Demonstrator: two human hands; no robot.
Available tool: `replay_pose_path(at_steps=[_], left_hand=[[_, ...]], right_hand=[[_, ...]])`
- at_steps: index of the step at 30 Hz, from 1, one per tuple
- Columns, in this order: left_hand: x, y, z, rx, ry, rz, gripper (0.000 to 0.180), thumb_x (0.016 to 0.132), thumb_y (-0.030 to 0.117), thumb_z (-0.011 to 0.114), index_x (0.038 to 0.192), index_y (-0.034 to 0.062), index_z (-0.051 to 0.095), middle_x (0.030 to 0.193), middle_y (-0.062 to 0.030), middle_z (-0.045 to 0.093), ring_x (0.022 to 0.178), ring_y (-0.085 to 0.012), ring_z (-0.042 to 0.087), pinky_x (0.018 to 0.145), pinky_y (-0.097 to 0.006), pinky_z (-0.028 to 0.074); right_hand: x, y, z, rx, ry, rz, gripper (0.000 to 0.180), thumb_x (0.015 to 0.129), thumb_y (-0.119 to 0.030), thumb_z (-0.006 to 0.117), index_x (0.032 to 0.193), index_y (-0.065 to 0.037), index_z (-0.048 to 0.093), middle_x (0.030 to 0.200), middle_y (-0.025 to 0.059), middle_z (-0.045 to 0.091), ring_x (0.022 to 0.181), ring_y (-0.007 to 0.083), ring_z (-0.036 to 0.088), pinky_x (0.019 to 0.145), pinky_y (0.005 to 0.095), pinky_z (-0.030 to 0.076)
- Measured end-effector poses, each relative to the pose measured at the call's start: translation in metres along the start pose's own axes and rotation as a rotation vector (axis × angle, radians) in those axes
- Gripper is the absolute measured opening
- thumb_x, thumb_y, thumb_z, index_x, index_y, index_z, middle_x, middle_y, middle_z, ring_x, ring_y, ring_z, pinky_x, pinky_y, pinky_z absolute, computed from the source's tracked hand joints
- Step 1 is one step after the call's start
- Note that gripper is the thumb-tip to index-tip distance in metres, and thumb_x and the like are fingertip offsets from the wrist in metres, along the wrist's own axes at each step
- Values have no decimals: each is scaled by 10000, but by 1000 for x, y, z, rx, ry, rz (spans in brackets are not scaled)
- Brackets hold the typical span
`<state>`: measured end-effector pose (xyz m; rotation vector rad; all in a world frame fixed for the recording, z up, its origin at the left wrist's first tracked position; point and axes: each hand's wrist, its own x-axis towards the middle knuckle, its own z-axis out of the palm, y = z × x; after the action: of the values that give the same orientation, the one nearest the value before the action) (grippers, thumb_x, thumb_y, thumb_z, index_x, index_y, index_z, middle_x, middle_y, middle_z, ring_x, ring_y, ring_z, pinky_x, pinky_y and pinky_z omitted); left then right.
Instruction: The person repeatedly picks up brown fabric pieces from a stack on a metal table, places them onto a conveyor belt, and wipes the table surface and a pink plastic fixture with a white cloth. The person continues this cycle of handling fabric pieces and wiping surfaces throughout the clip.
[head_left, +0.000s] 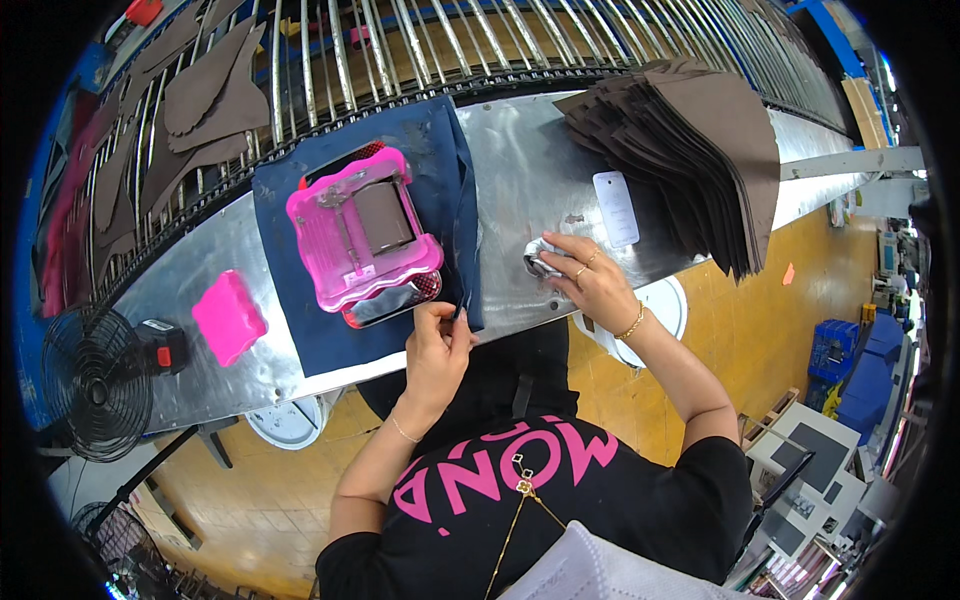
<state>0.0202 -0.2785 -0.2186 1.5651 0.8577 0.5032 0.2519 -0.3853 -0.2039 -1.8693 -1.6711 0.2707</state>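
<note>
At the lower right corner of a dark blue sheet [310, 335], my left hand [438, 355] pinches the sheet's edge between thumb and fingers. On that sheet lies a pink tray [330, 255] with wavy edges, with a small brown piece [384, 217] in it and red-and-dark parts showing beneath. My right hand [595, 285] has its fingers closed round a small silvery, dark-edged object [541, 258] on the metal table, partly hidden by the fingers. Above that hand lies a white tag [616, 208], beside a fanned stack of brown cut pieces [690, 150].
A pink wavy-edged pad [229, 317] lies on the metal table [520, 170] at left, near a black wire fan [97, 385]. Beyond the table runs a rack of metal rods [430, 45] with brown pieces [215, 95] on it. White round stools [655, 320] stand below the near edge.
</note>
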Motion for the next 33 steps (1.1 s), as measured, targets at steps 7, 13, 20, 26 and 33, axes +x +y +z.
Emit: replay_pose_path(at_steps=[7,13,20,26,33], left_hand=[[-1,2,-3,5,-30,-31,176,943,27,558,1017,-19,405,767,-115,603,628,-146,659,538,-250,530],[-2,-2,-2,25,-29,-11,179,941,27,559,1020,-16,404,757,-111,601,625,-145,657,542,-248,533],[-2,-3,2,20,24,21,199,928,54,592,1033,-4,434,699,-115,608,596,-170,657,516,-281,492],[-2,0,-1,67,-19,34,182,934,27,571,1007,-7,408,701,-98,594,614,-141,652,536,-256,519],[-2,-6,0,45,-35,39,180,934,29,572,1009,-6,412,726,-100,596,617,-139,651,539,-254,519]], right_hand=[[10,10,12,-40,60,-33,313,697,57,690,991,-51,694,1072,89,665,969,278,620,829,364,516],[81,52,25,-141,242,-94,259,702,66,678,930,-55,686,1040,91,675,927,275,632,815,349,517],[101,52,29,-108,209,-50,200,744,37,656,914,-60,695,999,92,685,932,263,631,812,351,522],[0,-6,15,12,4,-16,230,716,65,654,911,-50,694,1034,88,685,931,266,643,814,354,531],[-13,-9,11,-17,-36,-94,177,755,34,647,910,-40,689,1028,103,686,913,265,644,797,363,535]])
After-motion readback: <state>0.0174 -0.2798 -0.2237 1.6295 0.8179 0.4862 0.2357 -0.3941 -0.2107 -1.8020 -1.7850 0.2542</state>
